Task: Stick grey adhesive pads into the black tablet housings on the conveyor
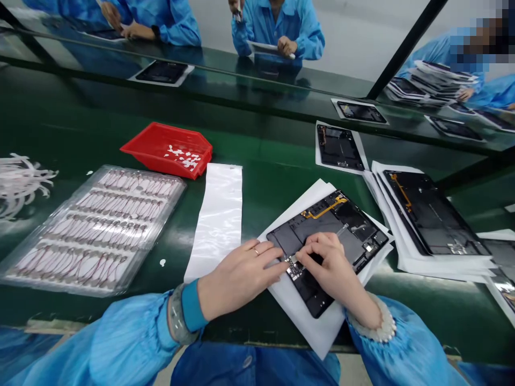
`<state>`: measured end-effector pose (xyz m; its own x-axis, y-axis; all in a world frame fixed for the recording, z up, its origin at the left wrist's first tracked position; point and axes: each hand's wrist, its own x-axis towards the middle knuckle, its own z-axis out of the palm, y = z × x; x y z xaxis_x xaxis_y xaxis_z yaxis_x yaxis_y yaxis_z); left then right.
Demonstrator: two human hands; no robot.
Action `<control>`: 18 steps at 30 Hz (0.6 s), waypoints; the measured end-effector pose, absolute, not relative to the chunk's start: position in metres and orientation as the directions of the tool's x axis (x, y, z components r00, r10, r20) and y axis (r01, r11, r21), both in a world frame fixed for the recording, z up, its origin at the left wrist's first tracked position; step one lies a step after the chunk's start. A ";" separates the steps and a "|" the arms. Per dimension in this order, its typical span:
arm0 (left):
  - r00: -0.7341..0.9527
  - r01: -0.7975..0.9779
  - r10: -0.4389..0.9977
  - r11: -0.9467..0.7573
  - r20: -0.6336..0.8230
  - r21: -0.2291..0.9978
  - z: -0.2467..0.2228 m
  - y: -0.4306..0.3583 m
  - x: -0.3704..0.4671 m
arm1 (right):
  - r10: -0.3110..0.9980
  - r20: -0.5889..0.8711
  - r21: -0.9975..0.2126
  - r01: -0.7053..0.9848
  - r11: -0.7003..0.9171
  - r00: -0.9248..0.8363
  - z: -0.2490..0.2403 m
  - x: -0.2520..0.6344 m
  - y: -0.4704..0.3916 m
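A black tablet housing [277, 231] with an orange flex cable [322, 209] lies tilted on white sheets [311, 338] in front of me. My left hand [245, 273] rests at its left edge, fingers together and fingertips by a small circuit board [295, 271]. My right hand [332, 268] is over the housing, thumb and index finger pinched on something small beside that board; the fingers hide most of it. A clear tray [90, 230] of small round parts with red wires is on the left. A white strip sheet [217, 214] lies between tray and housing.
A red bin [161, 147] with white bits stands behind the tray. White strips [22, 185] are piled at far left. More housings on paper [438, 214] are stacked at right, another [341, 147] behind them. Across the glass partition, people in blue work with similar parts.
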<state>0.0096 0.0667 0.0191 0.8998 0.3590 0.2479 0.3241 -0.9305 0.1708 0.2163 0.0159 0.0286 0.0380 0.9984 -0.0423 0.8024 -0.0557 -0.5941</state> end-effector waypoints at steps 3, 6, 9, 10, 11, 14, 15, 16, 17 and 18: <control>0.898 0.330 0.366 -0.927 0.244 0.176 0.019 0.067 0.010 | 0.998 -0.051 -0.580 0.813 -0.056 0.032 0.029 0.216 0.017; 0.897 0.331 0.368 -0.927 0.244 0.179 0.019 0.067 0.010 | 0.998 -0.059 -0.571 0.819 -0.057 0.029 0.030 0.217 0.018; 0.897 0.328 0.365 -0.928 0.250 0.177 0.019 0.067 0.010 | 0.998 -0.052 -0.567 0.822 -0.055 0.030 0.029 0.217 0.018; 0.897 0.328 0.365 -0.928 0.251 0.177 0.019 0.067 0.010 | 0.998 -0.047 -0.562 0.825 -0.051 0.030 0.028 0.217 0.018; 0.896 0.329 0.366 -0.927 0.250 0.178 0.019 0.067 0.010 | 0.999 -0.043 -0.556 0.830 -0.047 0.029 0.027 0.217 0.017; 0.896 0.333 0.373 -0.924 0.242 0.190 0.019 0.067 0.010 | 0.999 -0.042 -0.551 0.834 -0.041 0.022 0.027 0.217 0.017; 0.896 0.334 0.375 -0.922 0.237 0.195 0.020 0.067 0.010 | 0.999 -0.045 -0.555 0.831 -0.043 0.021 0.027 0.217 0.017; 0.897 0.334 0.375 -0.921 0.232 0.199 0.020 0.068 0.010 | 0.999 -0.050 -0.561 0.827 -0.046 0.022 0.027 0.217 0.017; 0.900 0.334 0.375 -0.921 0.224 0.199 0.020 0.068 0.011 | 0.998 -0.053 -0.567 0.822 -0.050 0.024 0.027 0.217 0.017; 0.903 0.335 0.373 -0.922 0.214 0.194 0.021 0.068 0.012 | 0.998 -0.056 -0.571 0.819 -0.053 0.026 0.028 0.217 0.017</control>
